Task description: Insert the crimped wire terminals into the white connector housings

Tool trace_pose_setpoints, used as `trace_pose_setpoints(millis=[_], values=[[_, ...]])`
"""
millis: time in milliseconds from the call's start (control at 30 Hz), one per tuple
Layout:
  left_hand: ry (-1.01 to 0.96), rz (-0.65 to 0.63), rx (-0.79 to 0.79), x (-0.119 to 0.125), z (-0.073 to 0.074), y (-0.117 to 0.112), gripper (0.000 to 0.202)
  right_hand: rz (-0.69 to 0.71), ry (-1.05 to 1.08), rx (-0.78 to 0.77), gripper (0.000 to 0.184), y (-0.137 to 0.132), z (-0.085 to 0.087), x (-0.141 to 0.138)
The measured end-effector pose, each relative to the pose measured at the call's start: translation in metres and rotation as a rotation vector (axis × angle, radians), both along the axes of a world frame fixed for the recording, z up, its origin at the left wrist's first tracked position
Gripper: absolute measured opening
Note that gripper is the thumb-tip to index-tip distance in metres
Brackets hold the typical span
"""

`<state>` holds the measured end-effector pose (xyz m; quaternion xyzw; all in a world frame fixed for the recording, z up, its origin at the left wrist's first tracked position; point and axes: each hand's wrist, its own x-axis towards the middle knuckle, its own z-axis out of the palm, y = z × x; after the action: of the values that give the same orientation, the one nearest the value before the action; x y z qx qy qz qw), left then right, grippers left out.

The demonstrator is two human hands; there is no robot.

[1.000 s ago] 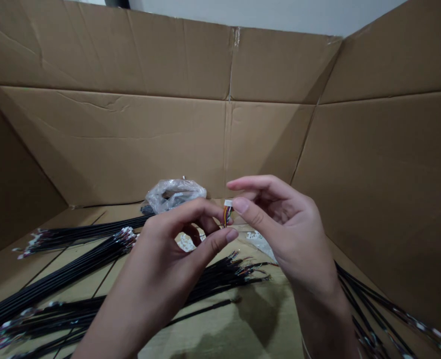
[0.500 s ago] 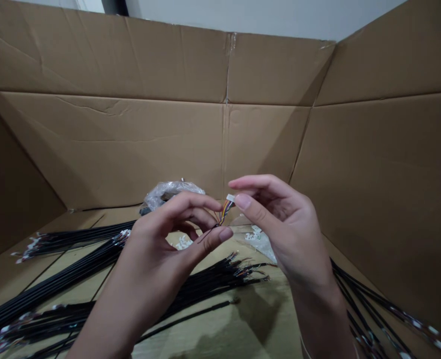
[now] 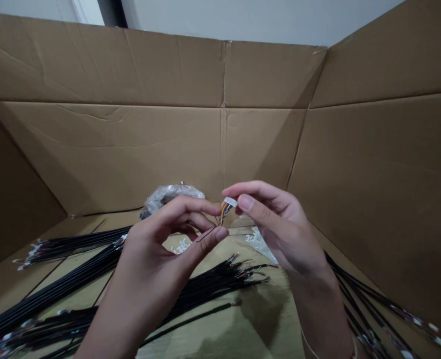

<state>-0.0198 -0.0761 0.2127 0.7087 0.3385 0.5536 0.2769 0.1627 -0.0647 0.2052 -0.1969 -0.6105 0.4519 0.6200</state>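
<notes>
Between my two hands is a small white connector (image 3: 230,202) with several coloured wires (image 3: 224,213), yellow, orange and dark ones among them, running down from it. My left hand (image 3: 168,239) pinches these wires below the connector between thumb and fingers. A few thin dark loose wires stick out over the left thumb. My right hand (image 3: 284,224) has its thumb tip against the connector's right side, with the index finger arched above it. The rest of the cable is hidden behind my left hand.
Black cables with stripped ends (image 3: 239,271) lie below my hands. Bundles with white connectors lie left (image 3: 67,244) and right (image 3: 377,299). Small white connector housings (image 3: 181,245), a bag of white parts (image 3: 260,242) and a clear plastic bag (image 3: 173,192) lie behind. Cardboard walls (image 3: 130,129) surround the table.
The connector has turned slightly, so more of its broad side shows. My right index finger has come down a little closer to it. The camera view has shifted slightly.
</notes>
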Motion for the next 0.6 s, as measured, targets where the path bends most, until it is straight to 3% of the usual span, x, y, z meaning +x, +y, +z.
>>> trace_pose_setpoints(millis=[367, 600], values=[[-0.01, 0.003, 0.019, 0.0053, 0.0032, 0.0021, 0.011, -0.015, -0.031, 0.009, 0.008, 0.0016, 0.0002, -0.0004], [-0.008, -0.026, 0.031, 0.0017, -0.0033, 0.0046, 0.011, -0.024, -0.036, 0.013, 0.01, 0.0018, 0.0009, -0.0034]])
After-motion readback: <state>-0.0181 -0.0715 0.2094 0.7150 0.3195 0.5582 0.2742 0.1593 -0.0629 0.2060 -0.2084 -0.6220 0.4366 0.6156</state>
